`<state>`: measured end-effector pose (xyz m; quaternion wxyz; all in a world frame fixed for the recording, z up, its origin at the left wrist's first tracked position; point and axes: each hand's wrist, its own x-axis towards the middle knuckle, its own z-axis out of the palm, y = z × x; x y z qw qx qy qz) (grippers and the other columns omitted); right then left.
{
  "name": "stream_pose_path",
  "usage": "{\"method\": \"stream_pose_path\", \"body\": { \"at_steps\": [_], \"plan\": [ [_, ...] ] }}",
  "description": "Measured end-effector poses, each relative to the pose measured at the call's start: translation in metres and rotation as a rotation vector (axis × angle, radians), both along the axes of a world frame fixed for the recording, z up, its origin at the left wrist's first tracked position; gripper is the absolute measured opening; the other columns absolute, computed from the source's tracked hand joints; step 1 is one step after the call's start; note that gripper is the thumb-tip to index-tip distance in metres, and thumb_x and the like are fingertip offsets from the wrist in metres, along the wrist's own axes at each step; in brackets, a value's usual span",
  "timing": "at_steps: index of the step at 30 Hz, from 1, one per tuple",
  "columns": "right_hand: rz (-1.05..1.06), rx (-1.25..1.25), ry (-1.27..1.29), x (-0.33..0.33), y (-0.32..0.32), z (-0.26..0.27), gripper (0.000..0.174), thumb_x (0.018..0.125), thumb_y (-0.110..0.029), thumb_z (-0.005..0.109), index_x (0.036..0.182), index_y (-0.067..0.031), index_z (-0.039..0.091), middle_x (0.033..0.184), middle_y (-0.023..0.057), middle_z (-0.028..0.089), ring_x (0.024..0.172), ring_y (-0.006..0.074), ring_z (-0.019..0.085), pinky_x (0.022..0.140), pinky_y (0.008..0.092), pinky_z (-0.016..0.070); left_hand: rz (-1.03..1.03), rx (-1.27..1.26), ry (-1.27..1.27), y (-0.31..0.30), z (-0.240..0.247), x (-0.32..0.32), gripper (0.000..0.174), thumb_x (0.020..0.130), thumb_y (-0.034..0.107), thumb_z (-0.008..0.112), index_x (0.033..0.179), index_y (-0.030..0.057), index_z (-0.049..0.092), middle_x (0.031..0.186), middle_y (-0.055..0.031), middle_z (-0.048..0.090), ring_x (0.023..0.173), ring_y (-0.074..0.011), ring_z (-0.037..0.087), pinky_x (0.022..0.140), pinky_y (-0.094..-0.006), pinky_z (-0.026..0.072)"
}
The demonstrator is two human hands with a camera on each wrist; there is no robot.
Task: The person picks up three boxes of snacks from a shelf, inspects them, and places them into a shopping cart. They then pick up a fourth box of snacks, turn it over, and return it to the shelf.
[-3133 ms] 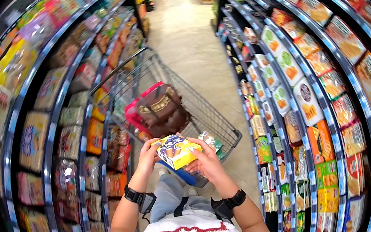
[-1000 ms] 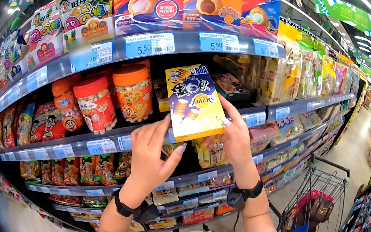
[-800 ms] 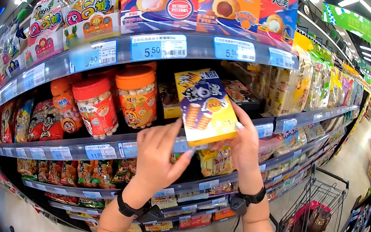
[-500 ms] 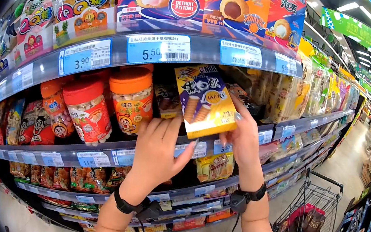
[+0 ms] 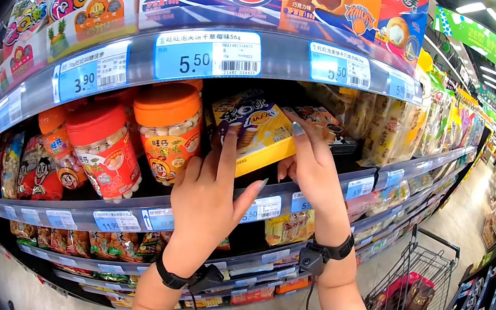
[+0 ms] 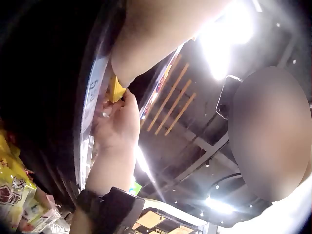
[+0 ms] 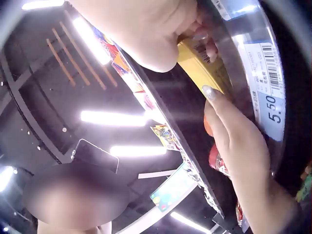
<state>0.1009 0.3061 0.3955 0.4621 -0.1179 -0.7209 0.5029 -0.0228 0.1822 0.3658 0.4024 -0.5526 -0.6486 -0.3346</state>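
In the head view, a yellow and purple box of wafer rolls lies tilted on the middle shelf, its printed face up and its yellow end toward me. The left hand rests straight fingers on the box's left part, thumb held apart near the front edge. My right hand holds the box's right front corner, a long finger over the top and other fingertips curled lower at the edge. In the right wrist view, the left thumb reaches the yellow box. From the left wrist, the right hand shows at the yellow end.
Orange- and red-lidded snack jars stand left of the box. A dark box lies to its right. The shelf above, with its price-label strip, hangs low over the box. A shopping cart holding a brown bag stands lower right.
The view turned from the aisle and cart to the shelf. The box was lowered and pushed deeper onto the shelf, lying flatter. The left fingers moved from its lower edge onto its top.
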Motion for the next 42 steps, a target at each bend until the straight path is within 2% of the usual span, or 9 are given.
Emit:
{"method": "stream_pose_path", "body": {
  "at_steps": [5,6,8,13,23,26,29,32,42],
  "plan": [
    [-0.369,0.627,0.002,-0.011,0.009,-0.014,0.045,0.095,-0.027,0.051,0.13,-0.0001,0.045,0.089,0.0181,0.061,0.081,0.0246,0.058,0.07,0.0359,0.0465,0.035,0.05,0.007,0.004,-0.001,0.0,0.07,0.076,0.03,0.069,0.135,0.0042,0.043,0.095,-0.0119,0.062,0.074,-0.0264,0.056,0.065,-0.0345,0.0493],
    [-0.409,0.584,-0.1,-0.007,0.0,-0.013,0.047,0.092,-0.028,0.054,0.132,-0.0021,0.045,0.098,0.0224,0.06,0.089,0.0314,0.054,0.077,0.0403,0.0443,0.032,0.032,-0.033,0.003,0.0,0.001,0.068,0.077,0.026,0.067,0.136,0.0035,0.042,0.097,-0.0142,0.062,0.077,-0.0296,0.057,0.068,-0.037,0.0496],
    [-0.503,0.655,-0.198,-0.005,-0.008,-0.014,0.049,0.093,-0.028,0.053,0.133,-0.0011,0.044,0.096,0.0209,0.061,0.086,0.032,0.054,0.079,0.0409,0.0433,0.025,-0.003,-0.114,0.001,0.002,0.004,0.066,0.079,0.018,0.064,0.138,0.0022,0.038,0.102,-0.0187,0.063,0.083,-0.036,0.06,0.074,-0.0419,0.0501],
    [-0.636,0.924,-0.19,-0.008,-0.001,-0.02,0.054,0.092,-0.027,0.051,0.134,0.0053,0.041,0.086,0.0175,0.064,0.094,0.034,0.056,0.092,0.046,0.0367,0.061,-0.007,-0.114,0.003,0.002,0.006,0.062,0.081,0.014,0.06,0.138,0.0014,0.038,0.099,-0.021,0.063,0.083,-0.0375,0.06,0.074,-0.0432,0.0498],
    [-0.65,0.952,-0.149,-0.01,-0.002,-0.022,0.048,0.089,-0.019,0.052,0.133,-0.001,0.045,0.102,0.0143,0.064,0.099,0.0332,0.056,0.106,0.0523,0.028,0.088,-0.067,-0.108,0.001,0.002,0.006,0.058,0.082,0.015,0.06,0.135,-0.0002,0.041,0.1,-0.0221,0.062,0.081,-0.0375,0.059,0.072,-0.0428,0.0485],
    [-0.646,0.939,-0.148,-0.009,-0.002,-0.022,0.048,0.087,-0.019,0.053,0.131,-0.0016,0.047,0.103,0.0128,0.064,0.097,0.0321,0.056,0.107,0.0521,0.0276,0.09,-0.014,-0.001,0.005,-0.002,-0.001,0.066,0.076,0.019,0.065,0.134,-0.0022,0.041,0.085,-0.0152,0.058,0.069,-0.0289,0.053,0.061,-0.0371,0.0461],
    [-0.646,0.933,-0.149,-0.009,-0.003,-0.022,0.047,0.086,-0.019,0.054,0.129,-0.0021,0.049,0.104,0.0123,0.064,0.094,0.0313,0.056,0.107,0.0518,0.0277,0.095,-0.035,-0.007,0.004,-0.003,-0.001,0.065,0.076,0.018,0.065,0.134,-0.0024,0.042,0.087,-0.0154,0.059,0.069,-0.0291,0.053,0.061,-0.0375,0.0461],
    [-0.654,0.939,-0.138,-0.009,-0.003,-0.022,0.046,0.086,-0.019,0.054,0.128,-0.0025,0.05,0.105,0.0126,0.064,0.093,0.0311,0.056,0.107,0.0515,0.0277,0.069,-0.089,-0.099,0.0,0.001,0.004,0.058,0.081,0.015,0.06,0.133,-0.0031,0.041,0.109,-0.0227,0.06,0.082,-0.037,0.058,0.073,-0.043,0.0477],
    [-0.669,0.887,-0.128,-0.012,-0.004,-0.022,0.046,0.081,-0.018,0.062,0.124,-0.0043,0.054,0.099,0.013,0.063,0.095,0.0312,0.056,0.097,0.0505,0.037,-0.011,0.09,-0.038,0.003,-0.007,-0.004,0.057,0.076,0.01,0.063,0.129,-0.0021,0.046,0.112,-0.0208,0.059,0.084,-0.0329,0.059,0.073,-0.0395,0.0487]
  ]
}}
